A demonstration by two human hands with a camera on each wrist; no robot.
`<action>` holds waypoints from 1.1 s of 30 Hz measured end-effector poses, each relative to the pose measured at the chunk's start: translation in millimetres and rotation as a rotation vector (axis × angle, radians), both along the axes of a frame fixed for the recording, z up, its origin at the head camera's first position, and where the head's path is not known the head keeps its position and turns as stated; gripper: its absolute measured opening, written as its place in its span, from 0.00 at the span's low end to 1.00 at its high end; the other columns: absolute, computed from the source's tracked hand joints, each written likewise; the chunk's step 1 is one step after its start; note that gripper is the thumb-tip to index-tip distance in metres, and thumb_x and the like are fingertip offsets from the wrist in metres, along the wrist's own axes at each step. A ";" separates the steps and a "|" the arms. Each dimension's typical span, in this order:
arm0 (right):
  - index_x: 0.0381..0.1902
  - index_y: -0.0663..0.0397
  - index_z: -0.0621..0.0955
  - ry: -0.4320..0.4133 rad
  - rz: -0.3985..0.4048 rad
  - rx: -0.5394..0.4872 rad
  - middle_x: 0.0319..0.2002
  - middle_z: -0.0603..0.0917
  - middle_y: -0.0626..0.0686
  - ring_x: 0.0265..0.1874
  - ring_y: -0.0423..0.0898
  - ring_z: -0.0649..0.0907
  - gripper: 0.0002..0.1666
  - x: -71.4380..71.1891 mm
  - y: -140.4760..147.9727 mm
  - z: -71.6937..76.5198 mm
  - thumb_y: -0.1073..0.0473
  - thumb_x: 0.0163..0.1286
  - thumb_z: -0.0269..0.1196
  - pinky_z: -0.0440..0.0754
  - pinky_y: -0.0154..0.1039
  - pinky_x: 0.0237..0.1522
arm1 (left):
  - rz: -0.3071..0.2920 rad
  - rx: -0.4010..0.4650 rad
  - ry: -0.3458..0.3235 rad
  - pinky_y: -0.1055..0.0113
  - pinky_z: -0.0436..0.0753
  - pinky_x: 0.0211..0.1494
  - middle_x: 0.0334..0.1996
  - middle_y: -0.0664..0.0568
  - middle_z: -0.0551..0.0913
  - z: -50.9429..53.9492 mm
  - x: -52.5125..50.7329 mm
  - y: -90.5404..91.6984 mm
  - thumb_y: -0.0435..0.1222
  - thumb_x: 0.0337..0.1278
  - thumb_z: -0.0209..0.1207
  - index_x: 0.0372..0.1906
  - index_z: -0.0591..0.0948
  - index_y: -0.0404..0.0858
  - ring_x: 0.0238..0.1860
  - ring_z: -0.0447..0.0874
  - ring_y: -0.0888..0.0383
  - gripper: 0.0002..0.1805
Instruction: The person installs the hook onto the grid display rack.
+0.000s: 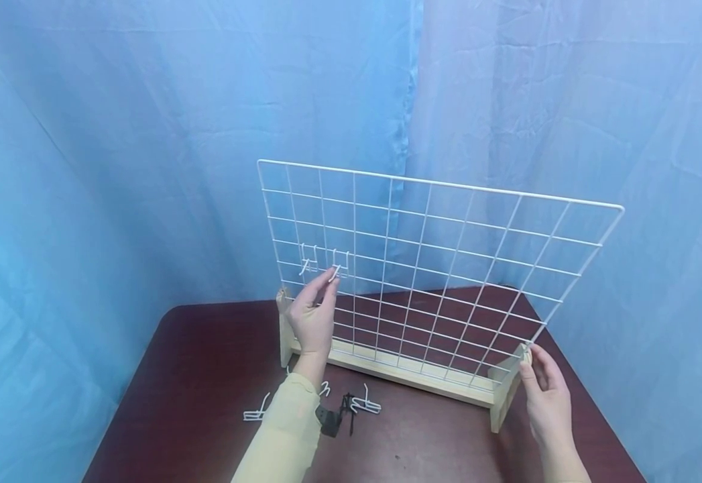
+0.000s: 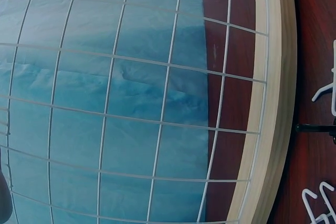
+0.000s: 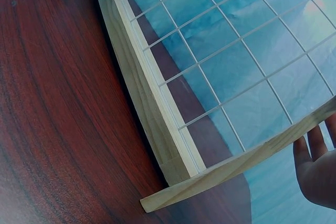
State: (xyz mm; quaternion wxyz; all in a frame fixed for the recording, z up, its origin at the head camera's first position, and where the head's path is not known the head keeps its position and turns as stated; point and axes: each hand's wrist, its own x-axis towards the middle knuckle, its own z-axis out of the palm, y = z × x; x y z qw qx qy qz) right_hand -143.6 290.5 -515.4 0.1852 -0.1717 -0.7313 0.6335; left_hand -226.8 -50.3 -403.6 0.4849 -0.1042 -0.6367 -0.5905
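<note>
A white wire grid panel [image 1: 411,268] stands upright in a pale wooden stand [image 1: 411,377] on the table. My left hand [image 1: 313,322] pinches the prong of a white wire hook [image 1: 340,265] that sits against the grid's left part. Just left of it, another white hook [image 1: 306,263] hangs on the grid. My right hand [image 1: 548,402] grips the top of the stand's right wooden end piece [image 1: 507,386], thumb in front. The right wrist view shows that hand's fingers [image 3: 315,142] against the end piece [image 3: 231,174]. Only a dark sliver of the left hand enters the left wrist view.
Loose white wire hooks lie on the dark red table [image 1: 206,376] before the stand, one at right [image 1: 365,405] and one at left [image 1: 255,415]; my left forearm partly covers others. A black strap-like item [image 1: 349,406] lies near them. Blue curtains [image 1: 206,134] hang behind.
</note>
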 end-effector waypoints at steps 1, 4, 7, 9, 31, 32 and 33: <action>0.75 0.53 0.62 0.002 0.001 -0.002 0.73 0.63 0.59 0.73 0.46 0.61 0.31 0.0 0.3 -0.2 0.56 0.78 0.54 0.64 0.30 0.67 | -0.011 0.001 -0.006 0.70 0.85 0.40 0.36 0.35 0.87 1.2 1.5 -0.2 0.16 0.45 0.67 0.37 0.85 0.23 0.34 0.88 0.42 0.11; 0.75 0.53 0.62 0.005 0.006 0.001 0.73 0.63 0.59 0.73 0.46 0.62 0.32 -0.3 0.8 -0.8 0.56 0.78 0.54 0.64 0.30 0.67 | -0.046 0.006 -0.035 0.70 0.85 0.41 0.36 0.35 0.87 0.3 3.3 -1.1 0.16 0.46 0.67 0.39 0.84 0.22 0.35 0.88 0.40 0.11; 0.75 0.52 0.62 0.006 0.008 0.011 0.73 0.63 0.58 0.73 0.46 0.62 0.32 -0.8 1.0 -1.9 0.56 0.78 0.54 0.64 0.30 0.66 | -0.065 0.003 -0.074 0.73 0.85 0.39 0.36 0.34 0.87 -7.1 1.0 -2.3 0.17 0.47 0.67 0.40 0.84 0.23 0.36 0.88 0.40 0.11; 0.75 0.52 0.63 0.009 0.004 0.011 0.73 0.65 0.57 0.73 0.45 0.62 0.31 -1.0 0.8 -2.5 0.56 0.77 0.54 0.65 0.29 0.66 | -0.068 0.002 -0.098 0.75 0.84 0.38 0.36 0.35 0.87 -17.3 -3.4 -3.5 0.18 0.48 0.67 0.40 0.84 0.24 0.36 0.88 0.41 0.11; 0.72 0.56 0.66 0.063 -0.001 -0.037 0.66 0.71 0.49 0.71 0.45 0.65 0.29 -0.5 -1.0 -2.3 0.61 0.77 0.55 0.67 0.28 0.64 | -0.184 -0.078 -0.359 0.66 0.78 0.55 0.39 0.53 0.89 -79.6 11.5 -18.7 0.33 0.55 0.70 0.46 0.86 0.35 0.42 0.85 0.56 0.13; 0.72 0.56 0.66 0.068 -0.001 -0.038 0.65 0.71 0.48 0.71 0.45 0.65 0.28 -0.5 -1.1 -2.3 0.61 0.77 0.55 0.67 0.28 0.64 | -0.189 -0.077 -0.383 0.64 0.78 0.56 0.40 0.54 0.89 -81.4 12.8 -19.6 0.33 0.56 0.70 0.46 0.85 0.36 0.43 0.85 0.56 0.13; 0.72 0.56 0.66 0.072 -0.001 -0.045 0.65 0.71 0.48 0.71 0.45 0.65 0.28 -0.4 -1.1 -2.3 0.61 0.76 0.55 0.67 0.28 0.64 | -0.196 -0.076 -0.404 0.63 0.77 0.57 0.40 0.55 0.88 -83.2 13.9 -20.4 0.34 0.56 0.69 0.47 0.85 0.36 0.44 0.85 0.56 0.14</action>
